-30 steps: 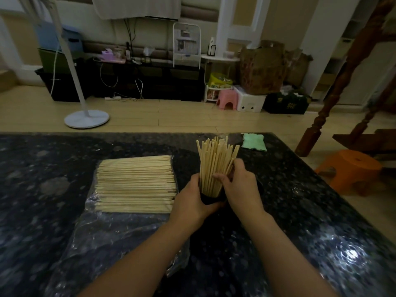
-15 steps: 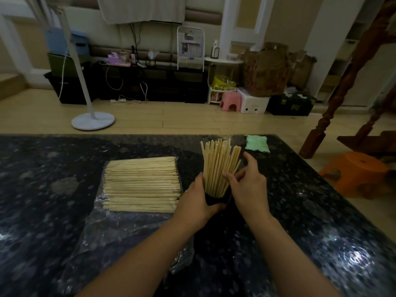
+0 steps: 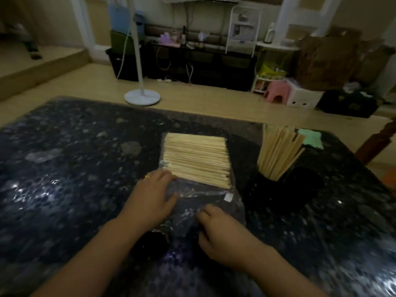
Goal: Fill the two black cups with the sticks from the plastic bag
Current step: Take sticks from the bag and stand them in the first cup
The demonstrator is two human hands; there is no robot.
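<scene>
Sticks (image 3: 196, 159) in a plastic bag (image 3: 205, 202), lying flat on the dark speckled worktop (image 3: 64, 168). The sticks are thin, pale and straight, laid side by side in a neat block; they are judged light and stiff, easily snapped one at a time but firm as a bundle, and best taken across the middle of a handful so the ends stay level. The bag is clear, crinkled and glossy, judged limp and slippery, so it probably needs pinning while sticks are drawn out.

The left hand (image 3: 150, 198) rests flat on the bag, fingers straight, fingertips touching the near left corner of the block. The right hand (image 3: 222, 234) lies on the loose near end of the bag, fingers bent; whether it pinches the film cannot be told in the blur.

To the right, apart from the bag, a black cup (image 3: 265, 194) stands upright holding fanned sticks; a second cup (image 3: 304, 185) seems to stand just behind it.
</scene>
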